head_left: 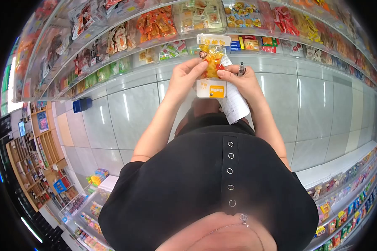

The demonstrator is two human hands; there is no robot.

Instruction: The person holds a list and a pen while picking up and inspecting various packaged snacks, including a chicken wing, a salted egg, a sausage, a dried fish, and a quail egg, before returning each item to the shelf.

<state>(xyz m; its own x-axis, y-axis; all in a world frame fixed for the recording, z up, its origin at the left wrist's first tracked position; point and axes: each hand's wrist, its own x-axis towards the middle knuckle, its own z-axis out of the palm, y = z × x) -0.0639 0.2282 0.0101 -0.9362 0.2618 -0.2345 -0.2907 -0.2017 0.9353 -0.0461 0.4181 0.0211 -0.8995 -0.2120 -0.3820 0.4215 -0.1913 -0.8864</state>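
A yellow-orange toy pack on a white card (213, 60) is held up in front of my chest. The fingers of my left hand (188, 73) are closed on its left edge. On its right edge, my right hand (241, 79) pinches the same pack near a small red part. A dark pen (241, 69) sticks up between the fingers of my right hand. Sheets of white paper with writing (235, 104) hang down below my right hand, behind the pack.
Ahead, tiered shelves with clear bins (155, 23) hold many small packets. A blue box (82, 105) stands on the tiled floor (117, 117) at left. Wooden shelving (37, 154) is at far left, with more packed shelves (347, 201) behind me at right.
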